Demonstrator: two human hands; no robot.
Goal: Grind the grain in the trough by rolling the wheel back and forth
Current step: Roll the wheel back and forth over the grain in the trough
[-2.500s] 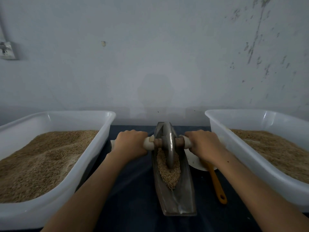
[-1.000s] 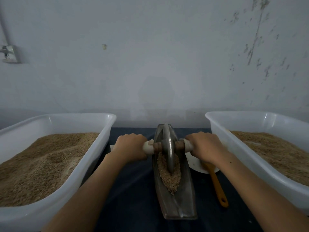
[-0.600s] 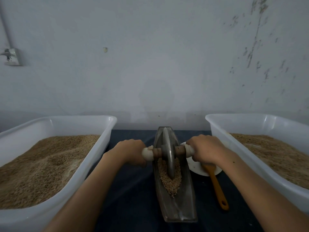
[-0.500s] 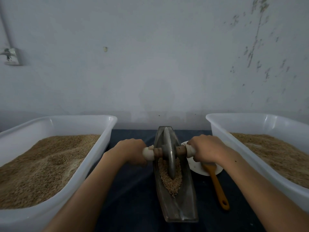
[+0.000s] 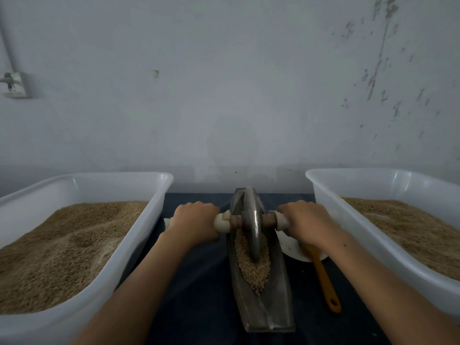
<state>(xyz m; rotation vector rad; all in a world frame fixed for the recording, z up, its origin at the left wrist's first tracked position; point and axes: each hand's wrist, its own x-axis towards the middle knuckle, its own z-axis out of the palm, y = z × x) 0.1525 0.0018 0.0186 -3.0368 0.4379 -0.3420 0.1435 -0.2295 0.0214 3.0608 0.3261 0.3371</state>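
While gripped, wheel between fingers.

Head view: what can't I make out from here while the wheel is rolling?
- Axle handle ends: hidden inside the left hand and the right hand.
- Grain under the wheel: the disc covers the contact point in the trough, so how finely it is ground is unclear.
- White dish: mostly hidden by the right wrist; contents unseen.
- Orange utensil: its head is covered by the wrist.
- Both bins: cut off by frame edges.
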